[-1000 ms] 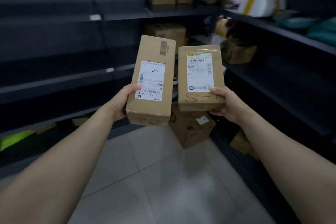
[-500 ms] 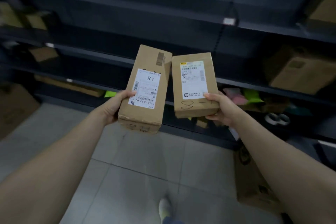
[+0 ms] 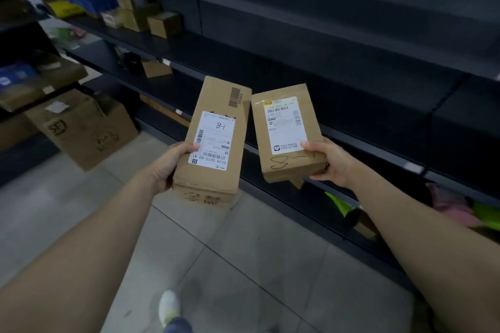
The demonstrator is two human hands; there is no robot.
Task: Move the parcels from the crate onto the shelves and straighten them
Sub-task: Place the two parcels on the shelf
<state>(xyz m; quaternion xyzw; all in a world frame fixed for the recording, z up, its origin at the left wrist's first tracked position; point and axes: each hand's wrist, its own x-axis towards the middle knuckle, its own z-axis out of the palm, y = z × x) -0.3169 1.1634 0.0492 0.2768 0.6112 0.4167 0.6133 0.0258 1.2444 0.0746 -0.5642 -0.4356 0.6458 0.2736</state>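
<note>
Grey tiled floor (image 3: 243, 265) below dark metal shelves (image 3: 351, 67)

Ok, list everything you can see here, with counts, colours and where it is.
left parcel: one, brown, centre left
right parcel: one, brown, centre right
large box: one, brown, floor at left
small boxes: several, brown, upper-left shelf
shelves: one run, dark, ahead
soft bags: few, green and pink, bottom shelf right
floor: one, grey tiles, below
shoe: one, white, bottom edge
left hand: one, grips left parcel
right hand: one, grips right parcel
</note>
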